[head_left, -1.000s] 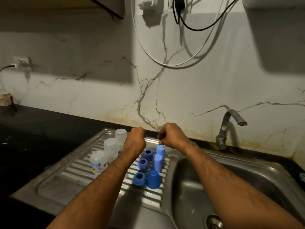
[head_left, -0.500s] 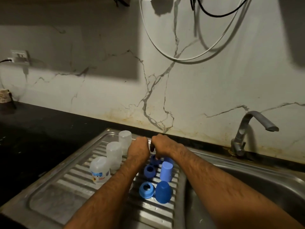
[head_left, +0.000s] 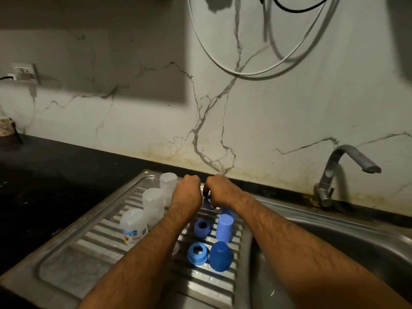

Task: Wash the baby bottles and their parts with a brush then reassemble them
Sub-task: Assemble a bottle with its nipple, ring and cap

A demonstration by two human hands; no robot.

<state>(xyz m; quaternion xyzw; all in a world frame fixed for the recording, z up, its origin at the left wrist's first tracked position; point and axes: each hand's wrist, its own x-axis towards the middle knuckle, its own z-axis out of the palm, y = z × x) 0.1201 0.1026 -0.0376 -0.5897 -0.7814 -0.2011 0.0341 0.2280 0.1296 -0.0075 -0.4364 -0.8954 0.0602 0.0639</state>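
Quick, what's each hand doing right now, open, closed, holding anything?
Left hand: fingers curled; whether it holds anything cannot be told.
Right hand: fingers curled down at a blue plastic bottle ring; an actual grip cannot be told.

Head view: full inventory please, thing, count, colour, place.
Clear plastic baby bottles: three, translucent white, upside down in a row on left of steel ribbed drainboard; nearest has a printed label.
Blue screw rings: two clearly seen, blue, mid drainboard.
Blue dome caps: two clearly seen, light and darker blue, right of the rings.
Steel sink basin: one, right.
Grey tap: one, behind the basin.
White cable: one, looped on marble wall.
Black countertop: left.
Left hand, right hand: fingers curled over the far blue parts; grip hidden.
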